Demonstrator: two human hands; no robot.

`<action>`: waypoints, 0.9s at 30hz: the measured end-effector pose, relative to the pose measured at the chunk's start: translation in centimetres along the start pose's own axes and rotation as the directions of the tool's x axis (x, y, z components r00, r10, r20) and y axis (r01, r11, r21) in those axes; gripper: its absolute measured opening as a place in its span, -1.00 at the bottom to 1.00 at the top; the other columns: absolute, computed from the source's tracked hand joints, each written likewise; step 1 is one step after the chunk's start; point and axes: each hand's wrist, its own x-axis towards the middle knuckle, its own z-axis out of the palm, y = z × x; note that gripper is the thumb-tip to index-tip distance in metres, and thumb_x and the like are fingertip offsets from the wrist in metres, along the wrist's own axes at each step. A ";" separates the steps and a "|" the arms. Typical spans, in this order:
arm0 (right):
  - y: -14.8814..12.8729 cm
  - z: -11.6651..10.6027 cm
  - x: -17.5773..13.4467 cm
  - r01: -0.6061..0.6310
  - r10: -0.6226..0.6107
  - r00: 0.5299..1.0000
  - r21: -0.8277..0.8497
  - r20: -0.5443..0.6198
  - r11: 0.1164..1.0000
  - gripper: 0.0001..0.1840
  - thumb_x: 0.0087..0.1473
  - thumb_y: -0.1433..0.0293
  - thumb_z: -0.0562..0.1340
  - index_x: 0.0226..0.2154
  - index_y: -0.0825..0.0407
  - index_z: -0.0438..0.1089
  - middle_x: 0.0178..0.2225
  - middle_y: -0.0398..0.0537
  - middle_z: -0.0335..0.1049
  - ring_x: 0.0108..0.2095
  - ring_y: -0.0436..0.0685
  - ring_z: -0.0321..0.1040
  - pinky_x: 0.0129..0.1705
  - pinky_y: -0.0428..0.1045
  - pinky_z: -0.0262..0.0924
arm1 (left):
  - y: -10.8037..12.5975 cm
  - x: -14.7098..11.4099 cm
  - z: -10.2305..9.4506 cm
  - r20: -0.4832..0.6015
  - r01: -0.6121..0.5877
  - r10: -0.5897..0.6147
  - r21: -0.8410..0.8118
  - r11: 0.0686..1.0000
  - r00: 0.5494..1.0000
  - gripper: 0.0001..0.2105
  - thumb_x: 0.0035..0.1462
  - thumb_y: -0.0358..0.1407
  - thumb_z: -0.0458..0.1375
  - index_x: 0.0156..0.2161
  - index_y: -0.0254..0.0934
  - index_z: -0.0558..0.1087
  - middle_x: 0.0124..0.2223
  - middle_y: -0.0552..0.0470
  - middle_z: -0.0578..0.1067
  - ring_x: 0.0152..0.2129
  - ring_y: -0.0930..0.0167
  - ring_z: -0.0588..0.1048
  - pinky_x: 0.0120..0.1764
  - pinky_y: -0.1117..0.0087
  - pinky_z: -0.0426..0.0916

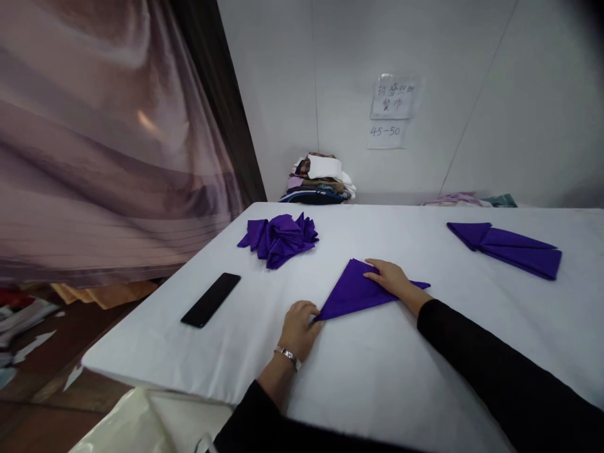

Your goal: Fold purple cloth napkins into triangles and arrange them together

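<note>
A purple napkin (355,292), folded into a triangle, lies flat on the white-covered table in front of me. My left hand (300,327), with a silver watch or bracelet at the wrist, pinches its left corner between thumb and fingers. On the upper right part of the cloth rests my right hand (387,277), fingers stretched out and pressing lightly on the fabric. Part of the napkin is hidden under that hand and forearm, and a thin tip shows beyond the wrist.
A crumpled heap of purple napkins (283,238) sits at the back left, with a black phone (211,300) nearer the left edge. Folded purple napkins (512,248) lie at the right. Behind the white table (377,377), piled clothes (321,179) stand against the wall.
</note>
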 end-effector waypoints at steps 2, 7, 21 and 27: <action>0.1 0.0 0.0 0.007 -0.007 1.000 0.000 -0.001 1.000 -0.50 0.06 0.11 0.11 0.02 -0.03 0.26 -0.02 -0.03 0.34 -0.05 0.22 0.29 -0.07 0.08 0.21 | 0.1 0.0 0.0 -0.013 -0.001 0.001 -0.008 1.000 1.000 -0.94 -0.08 -0.37 0.15 -0.40 -0.21 0.42 -0.22 0.01 0.43 -0.20 0.34 0.37 -0.10 0.19 0.27; 0.3 -0.1 0.1 0.024 -0.024 1.000 0.022 0.016 0.999 -0.48 0.05 0.10 0.12 0.02 -0.02 0.26 -0.02 -0.03 0.34 -0.04 0.21 0.28 -0.05 0.07 0.20 | 0.3 -0.3 -0.1 -0.031 -0.029 0.030 0.015 0.999 0.999 -0.93 -0.04 -0.39 0.09 -0.44 -0.20 0.42 -0.22 0.01 0.43 -0.20 0.34 0.38 -0.12 0.19 0.28; 0.3 -0.1 0.3 0.007 -0.011 0.998 0.071 0.066 0.997 -0.45 0.03 0.12 0.15 0.07 -0.03 0.21 0.04 -0.04 0.27 0.02 0.19 0.23 0.01 0.06 0.13 | 1.8 -0.3 -0.5 0.000 0.047 -0.048 0.207 0.977 0.999 -0.89 0.07 -0.33 0.02 -0.36 -0.22 0.40 -0.05 -0.04 0.41 -0.01 0.28 0.29 0.01 0.12 0.18; 0.3 0.0 0.4 0.032 -0.035 0.998 0.060 0.049 0.998 -0.42 0.03 0.13 0.16 0.07 0.03 0.21 0.03 0.02 0.28 0.02 0.19 0.23 0.02 0.04 0.13 | 7.3 3.7 2.4 0.139 -0.076 0.039 0.270 0.960 0.989 -0.65 0.16 -0.23 -0.08 0.03 -0.27 0.28 0.15 -0.10 0.25 0.12 0.28 0.14 0.14 0.09 -0.02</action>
